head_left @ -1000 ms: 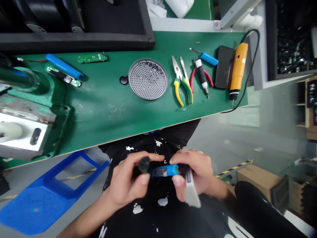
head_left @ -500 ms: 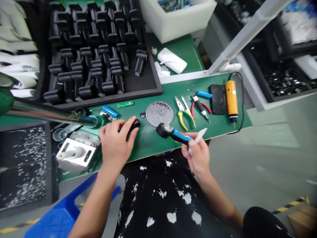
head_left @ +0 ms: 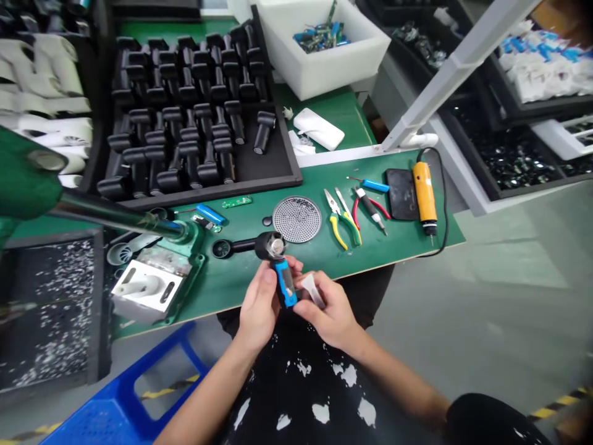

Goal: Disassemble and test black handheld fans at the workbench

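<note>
My left hand (head_left: 260, 306) is wrapped round the handle of a black handheld device housing (head_left: 264, 246), which is open. Inside it show a round metal motor (head_left: 277, 246) at the head and a blue battery (head_left: 283, 281) along the handle. Close by on the right, my right hand (head_left: 331, 312) pinches a small white strip (head_left: 312, 290), its fingertips near the handle's lower end. On the bench, left of the device's head, lies a black half shell with a round vented end (head_left: 223, 248). The device's head hides the shell's far end.
Black housings (head_left: 178, 164) fill much of a tray behind. A round perforated metal disc (head_left: 296, 219), pliers (head_left: 340, 222), red-handled cutters (head_left: 356, 213) and a yellow electric screwdriver (head_left: 425, 194) lie on the green bench. A green press (head_left: 185, 238) stands left; a white foam box (head_left: 324, 68) is at the back.
My left hand has let go of the black shell on the bench and moved right to the device. My right hand has brought the device left and upright, and now keeps the white strip.
</note>
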Demonstrator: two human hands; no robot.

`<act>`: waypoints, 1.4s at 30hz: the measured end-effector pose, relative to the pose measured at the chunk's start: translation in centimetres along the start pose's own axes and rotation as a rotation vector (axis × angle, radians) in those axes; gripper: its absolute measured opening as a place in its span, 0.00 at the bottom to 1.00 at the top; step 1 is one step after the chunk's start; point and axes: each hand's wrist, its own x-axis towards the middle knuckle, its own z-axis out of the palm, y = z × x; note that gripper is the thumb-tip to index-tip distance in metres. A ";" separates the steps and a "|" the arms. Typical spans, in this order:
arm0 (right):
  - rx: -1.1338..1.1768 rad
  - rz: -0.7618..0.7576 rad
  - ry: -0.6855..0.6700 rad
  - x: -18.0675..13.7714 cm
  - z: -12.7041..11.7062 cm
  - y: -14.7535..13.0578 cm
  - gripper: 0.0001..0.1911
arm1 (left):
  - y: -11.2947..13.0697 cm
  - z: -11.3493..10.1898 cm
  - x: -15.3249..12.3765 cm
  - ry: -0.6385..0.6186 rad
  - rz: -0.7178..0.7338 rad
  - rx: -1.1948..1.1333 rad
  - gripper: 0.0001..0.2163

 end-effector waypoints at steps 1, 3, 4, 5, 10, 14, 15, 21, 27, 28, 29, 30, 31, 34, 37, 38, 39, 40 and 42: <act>-0.063 -0.030 0.023 0.6 -0.5 -0.2 0.14 | 0.0 0.2 -0.1 0.069 0.007 -0.085 0.17; -0.246 -0.075 0.153 2.4 -2.2 -0.6 0.19 | 0.3 0.1 -0.1 0.133 -0.007 -0.236 0.17; -0.357 -0.091 0.230 3.7 -3.2 -0.8 0.21 | 0.6 -0.2 -0.1 0.134 -0.038 -0.302 0.17; -0.478 -0.111 0.286 5.1 -4.3 -0.9 0.23 | 0.9 -0.6 -0.1 0.122 -0.074 -0.355 0.17; -0.905 -0.156 0.232 13.7 -7.0 -1.5 0.25 | 1.8 -1.2 0.1 0.062 -0.159 -0.420 0.16; -0.933 -0.196 0.192 15.4 -4.6 -3.4 0.24 | 1.8 -0.4 0.2 0.068 -0.084 -0.370 0.17; -0.845 -0.234 0.176 14.5 -3.4 -4.0 0.23 | 1.6 -0.3 0.2 0.075 -0.044 -0.341 0.18; 0.137 0.043 -0.301 5.1 3.2 -5.2 0.25 | -1.1 -0.9 -0.9 0.193 0.316 -0.008 0.15; 0.445 0.212 -0.295 3.4 4.0 -2.8 0.25 | -1.9 -0.9 -1.2 0.148 0.435 0.282 0.18; 0.494 0.218 -0.288 3.4 3.8 -2.5 0.24 | -1.7 -0.8 -1.0 0.120 0.474 0.341 0.18; 0.539 0.223 -0.275 3.4 3.6 -2.3 0.22 | -1.5 -0.6 -0.8 0.089 0.521 0.400 0.17; 0.577 0.233 -0.257 3.4 3.5 -2.2 0.21 | -1.2 -0.6 -0.6 0.055 0.571 0.456 0.17; 0.607 0.244 -0.240 3.4 3.5 -2.2 0.20 | -1.1 -0.5 -0.4 0.028 0.621 0.507 0.16; 0.667 0.272 -0.207 3.3 3.6 -2.3 0.18 | -0.6 -0.5 0.0 -0.025 0.728 0.641 0.16; 0.731 0.265 -0.207 3.3 3.8 -2.6 0.18 | -0.5 -0.5 0.2 -0.015 0.802 0.766 0.16; 0.751 0.266 -0.208 3.3 3.9 -2.7 0.18 | -0.6 -0.4 0.1 -0.008 0.812 0.790 0.16; 0.768 0.273 -0.207 3.4 3.9 -2.8 0.18 | -0.6 -0.3 0.1 -0.003 0.808 0.795 0.17; 0.783 0.284 -0.198 3.4 3.8 -3.0 0.18 | -0.7 -0.2 0.1 -0.005 0.789 0.785 0.17; 0.813 0.307 -0.163 3.4 3.8 -3.3 0.18 | -0.9 0.0 -0.1 -0.027 0.719 0.727 0.18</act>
